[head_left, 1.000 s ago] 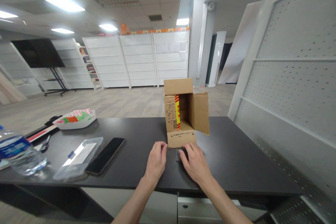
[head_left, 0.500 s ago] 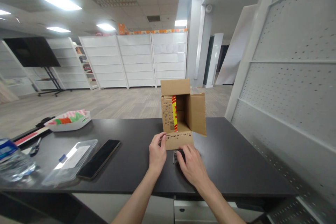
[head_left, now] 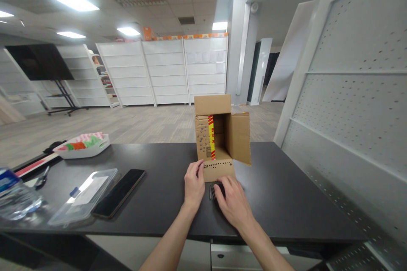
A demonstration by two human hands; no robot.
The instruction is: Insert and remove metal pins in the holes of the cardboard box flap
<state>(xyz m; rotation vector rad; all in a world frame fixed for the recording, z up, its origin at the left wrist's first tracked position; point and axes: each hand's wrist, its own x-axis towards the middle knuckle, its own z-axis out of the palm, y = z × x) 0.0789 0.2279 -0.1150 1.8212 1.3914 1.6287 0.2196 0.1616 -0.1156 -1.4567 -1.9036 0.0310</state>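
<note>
An open cardboard box [head_left: 203, 137] stands on the desk, its opening facing me and its front flap [head_left: 219, 172] folded down. A line of small dark holes or dots runs across that flap. My left hand [head_left: 194, 182] is closed in a pinch at the flap's left edge; whatever lies between thumb and forefinger is too small to make out. On the desk just before the flap, my right hand [head_left: 233, 199] rests with thumb and forefinger apart. Several thin metal rods [head_left: 211, 190] lie beside its thumb, partly hidden by it.
To the left lie a black phone [head_left: 120, 192], a clear plastic case [head_left: 84, 194], a pen [head_left: 42, 178] and a water bottle [head_left: 15, 197]. Farther back is a white tray [head_left: 85, 151] with colourful contents. A perforated white panel [head_left: 349, 106] rises on the right.
My left hand has shifted slightly right along the flap's left edge, still pinched. The right hand stays beside the rods, and the box has not visibly moved.
</note>
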